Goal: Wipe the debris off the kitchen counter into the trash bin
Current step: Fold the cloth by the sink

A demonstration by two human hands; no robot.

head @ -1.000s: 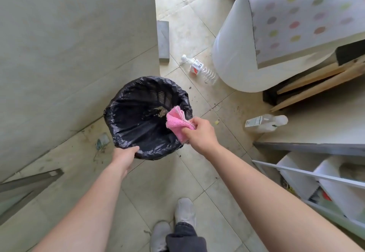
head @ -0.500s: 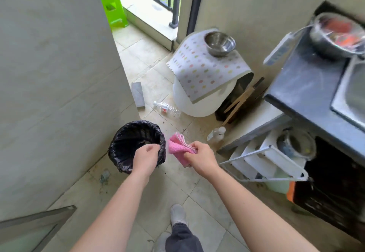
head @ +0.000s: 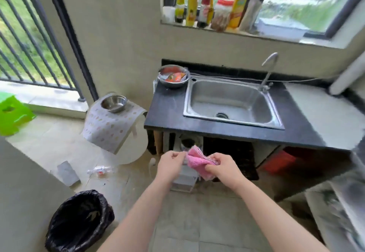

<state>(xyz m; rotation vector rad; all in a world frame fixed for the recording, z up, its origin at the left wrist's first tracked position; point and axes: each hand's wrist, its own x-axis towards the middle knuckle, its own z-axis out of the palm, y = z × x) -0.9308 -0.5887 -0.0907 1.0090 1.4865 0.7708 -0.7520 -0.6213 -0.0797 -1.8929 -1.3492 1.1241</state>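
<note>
A pink cloth point(head: 196, 159) is bunched in my right hand point(head: 221, 167), held in front of me below the counter's front edge. My left hand point(head: 170, 163) pinches the cloth's left corner with its fingertips. The dark kitchen counter point(head: 167, 111) stands ahead with a steel sink point(head: 231, 101) set in it. The trash bin point(head: 79, 222), lined with a black bag, sits on the floor at the lower left, away from both hands.
A metal bowl with red packets point(head: 173, 75) sits on the counter's back left corner. A white drum under a dotted cloth point(head: 112, 127) carries another steel bowl. A plastic bottle point(head: 100, 170) and a grey block point(head: 67, 172) lie on the floor. Bottles line the windowsill point(head: 209, 4).
My view has lifted from the bin to the counter. My left hand left the bin's rim and came up to the cloth. The cloth moved away from the bin.
</note>
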